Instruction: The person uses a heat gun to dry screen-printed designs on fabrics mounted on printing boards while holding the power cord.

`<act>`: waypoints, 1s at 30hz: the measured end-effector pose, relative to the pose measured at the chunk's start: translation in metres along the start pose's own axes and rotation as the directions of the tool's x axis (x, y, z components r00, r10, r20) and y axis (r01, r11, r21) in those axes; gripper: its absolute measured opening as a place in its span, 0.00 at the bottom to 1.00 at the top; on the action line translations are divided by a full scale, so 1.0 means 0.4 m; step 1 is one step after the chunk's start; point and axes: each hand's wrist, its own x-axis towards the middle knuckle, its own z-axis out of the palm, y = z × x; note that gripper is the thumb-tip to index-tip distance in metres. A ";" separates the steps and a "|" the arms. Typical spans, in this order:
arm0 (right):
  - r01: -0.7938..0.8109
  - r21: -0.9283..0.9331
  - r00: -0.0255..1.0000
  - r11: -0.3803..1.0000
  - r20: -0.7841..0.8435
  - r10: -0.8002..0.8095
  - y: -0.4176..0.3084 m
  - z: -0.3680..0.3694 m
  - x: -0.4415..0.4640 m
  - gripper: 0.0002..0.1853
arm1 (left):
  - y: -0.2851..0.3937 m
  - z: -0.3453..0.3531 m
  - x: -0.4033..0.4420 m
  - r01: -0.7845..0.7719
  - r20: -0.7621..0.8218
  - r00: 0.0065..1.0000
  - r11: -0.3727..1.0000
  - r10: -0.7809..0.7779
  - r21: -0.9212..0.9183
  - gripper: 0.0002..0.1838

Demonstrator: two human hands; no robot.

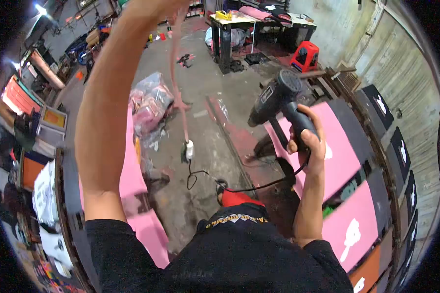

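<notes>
My right hand [312, 139] is wrapped round the handle of a black hair dryer [276, 97], held up at the right of the head view. Its black cord [259, 188] loops down from the handle across my body toward the floor. Beneath the dryer lies a pink fabric panel [344, 141] on a dark board, with a white print partly hidden by my hand. A second pink panel [364, 215] with a white print lies nearer to me. My left arm [105, 107] is raised; its hand is beyond the top edge.
A pinkish cable [177, 73] hangs down to a white socket [189, 149] above the aisle floor. Plastic-wrapped fabric [149, 105] lies at left. Ahead stand a red stool [305, 56] and a worktable [254, 19]. Dark printed panels [400, 146] line the right wall.
</notes>
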 end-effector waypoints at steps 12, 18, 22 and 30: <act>0.033 0.028 0.985 0.999 -0.171 -0.028 0.238 0.128 0.706 0.36 | -0.687 0.209 0.395 0.044 0.253 0.963 0.871 0.094 -0.489 0.21; 0.100 -0.119 0.889 0.988 -0.434 -0.143 0.355 0.135 0.999 0.37 | -0.935 0.355 0.583 -0.129 0.333 0.786 0.664 0.522 -0.736 0.17; 0.108 -0.197 0.750 0.974 -0.627 -0.210 0.379 0.152 1.161 0.35 | -1.044 0.561 0.691 -0.163 0.299 0.679 0.535 0.670 -0.829 0.16; 0.131 -0.267 0.520 0.955 -0.801 -0.296 0.483 0.030 1.338 0.33 | -1.232 1.107 0.787 -0.030 0.408 0.380 0.452 0.830 -0.892 0.18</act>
